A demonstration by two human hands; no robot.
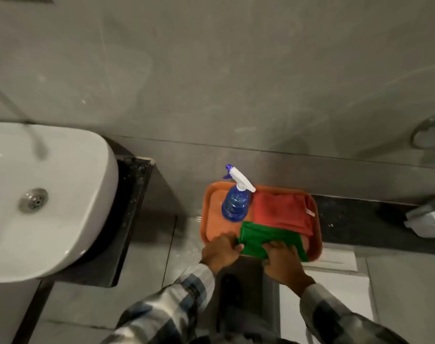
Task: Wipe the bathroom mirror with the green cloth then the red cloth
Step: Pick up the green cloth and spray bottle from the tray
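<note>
both hands grip the folded green cloth (pixel 268 238) on the orange plastic tray (pixel 317 234): left hand (pixel 221 252) pinching its left edge, right hand (pixel 283 263) clutching its near edge.

The white sink (pixel 50 194) runs off the left edge, and its tap (pixel 35 137) is a blurred streak. The near edge of the green cloth (pixel 268 238) lies hidden under both hands: the left hand (pixel 220 253) covers its left corner, the right hand (pixel 283 260) its middle. The spray bottle (pixel 235 203) hides part of the orange tray (pixel 317 232). A metal fitting (pixel 432 132) and a pale object (pixel 427 218) are cut by the right edge, too dim to identify.
</note>
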